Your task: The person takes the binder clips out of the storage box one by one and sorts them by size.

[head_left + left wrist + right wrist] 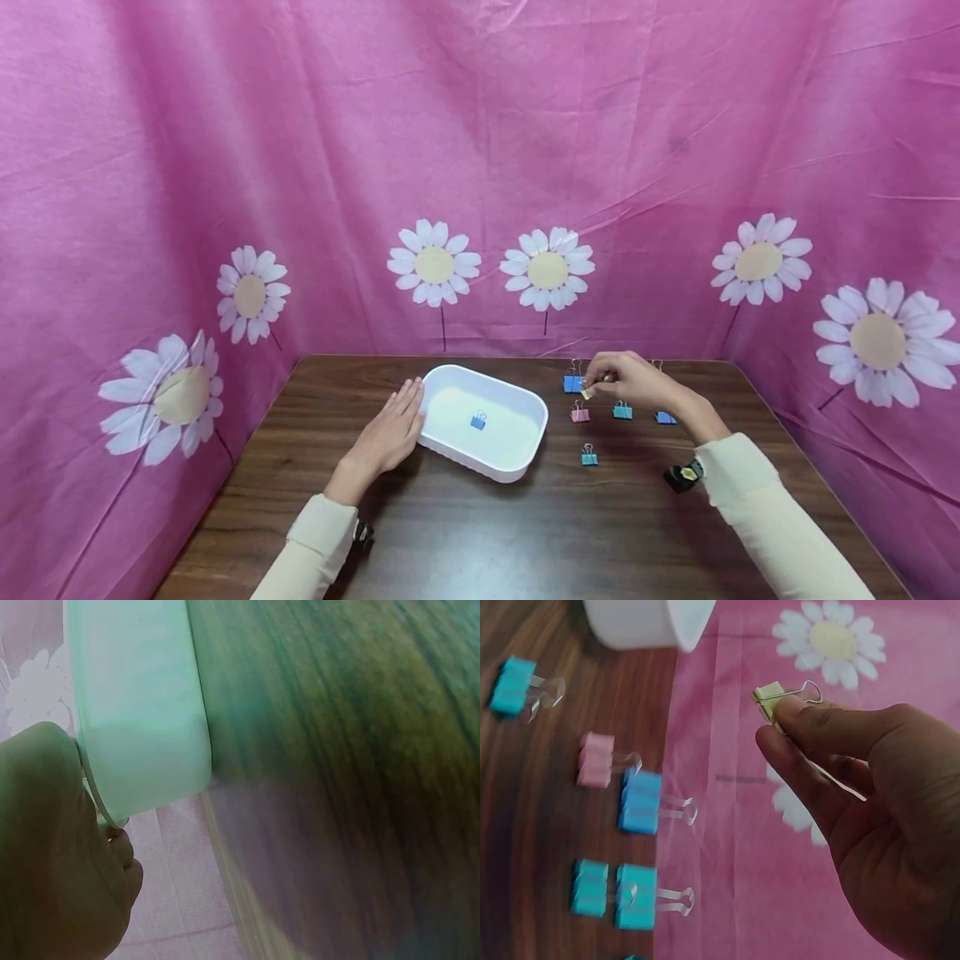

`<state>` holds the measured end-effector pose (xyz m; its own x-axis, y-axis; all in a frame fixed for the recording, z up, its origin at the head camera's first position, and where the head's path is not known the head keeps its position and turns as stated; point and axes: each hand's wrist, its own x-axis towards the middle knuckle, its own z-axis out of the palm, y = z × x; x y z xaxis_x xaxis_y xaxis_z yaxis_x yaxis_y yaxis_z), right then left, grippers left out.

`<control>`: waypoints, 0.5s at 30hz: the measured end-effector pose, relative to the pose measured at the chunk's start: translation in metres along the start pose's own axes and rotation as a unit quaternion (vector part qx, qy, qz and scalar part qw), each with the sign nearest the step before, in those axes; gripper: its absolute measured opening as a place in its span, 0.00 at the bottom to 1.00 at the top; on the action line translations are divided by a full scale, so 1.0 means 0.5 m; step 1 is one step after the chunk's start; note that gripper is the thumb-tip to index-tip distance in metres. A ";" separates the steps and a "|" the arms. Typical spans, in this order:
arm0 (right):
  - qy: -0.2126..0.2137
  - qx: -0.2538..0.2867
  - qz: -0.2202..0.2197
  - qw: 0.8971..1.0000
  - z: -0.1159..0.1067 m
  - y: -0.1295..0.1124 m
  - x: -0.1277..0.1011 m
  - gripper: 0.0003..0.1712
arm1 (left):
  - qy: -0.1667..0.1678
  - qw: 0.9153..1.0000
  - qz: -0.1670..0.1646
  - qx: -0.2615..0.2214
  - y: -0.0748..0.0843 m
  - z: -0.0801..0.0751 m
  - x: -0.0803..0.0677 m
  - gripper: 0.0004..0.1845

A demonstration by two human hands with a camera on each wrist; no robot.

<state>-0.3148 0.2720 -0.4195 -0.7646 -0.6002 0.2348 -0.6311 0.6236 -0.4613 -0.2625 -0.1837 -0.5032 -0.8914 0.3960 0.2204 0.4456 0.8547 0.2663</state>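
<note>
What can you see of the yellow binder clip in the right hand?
The yellow binder clip is small, with a pale yellow folded body and silvery wire handles, one loop sticking out past the fingertips. The right hand pinches it between thumb and fingers, lifted off the wooden table, above the loose clips right of the white tray. Nothing else touches it.

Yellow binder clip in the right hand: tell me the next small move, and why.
Probably carry the yellow binder clip left over the white tray and let go. The right hand pinches it clear of the table, a blue clip already lies in the tray, and the left hand rests against the tray's side.
</note>
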 end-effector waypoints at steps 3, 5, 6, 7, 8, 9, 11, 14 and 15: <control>0.009 0.001 0.005 1.000 -0.003 0.014 -0.034 0.10 | -0.006 1.000 -0.002 0.001 0.000 -0.002 0.001 0.30; 0.009 0.010 0.016 1.000 -0.003 0.020 -0.055 0.09 | -0.009 1.000 -0.003 0.003 0.000 -0.003 0.001 0.31; 0.009 0.016 0.022 1.000 -0.002 0.023 -0.065 0.09 | -0.010 1.000 -0.003 0.005 0.000 -0.002 0.001 0.31; 0.007 0.024 0.030 0.999 -0.001 0.027 -0.075 0.08 | -0.010 1.000 -0.003 0.005 0.000 -0.002 0.001 0.31; 0.006 0.029 0.038 0.999 0.000 0.030 -0.085 0.08 | -0.010 1.000 -0.003 0.004 0.000 -0.001 0.001 0.31; 0.004 0.035 0.047 0.998 0.002 0.033 -0.093 0.07 | -0.008 1.000 -0.003 0.004 0.000 0.000 0.001 0.30; 0.006 0.034 0.063 0.997 0.008 0.042 -0.110 0.06 | -0.007 1.000 -0.003 0.002 0.000 0.000 0.001 0.30; 0.003 0.034 0.078 0.996 0.022 0.057 -0.131 0.06 | -0.003 1.000 -0.002 -0.003 0.001 -0.002 -0.001 0.30; 0.003 0.031 0.083 0.996 0.028 0.063 -0.138 0.06 | -0.005 1.000 -0.002 -0.003 0.002 -0.003 -0.001 0.30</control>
<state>-0.2800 0.3260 -0.4623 -0.8587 -0.4881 0.1564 -0.4870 0.6819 -0.5458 -0.2617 -0.1836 -0.5018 -0.8939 0.3962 0.2095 0.4425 0.8546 0.2720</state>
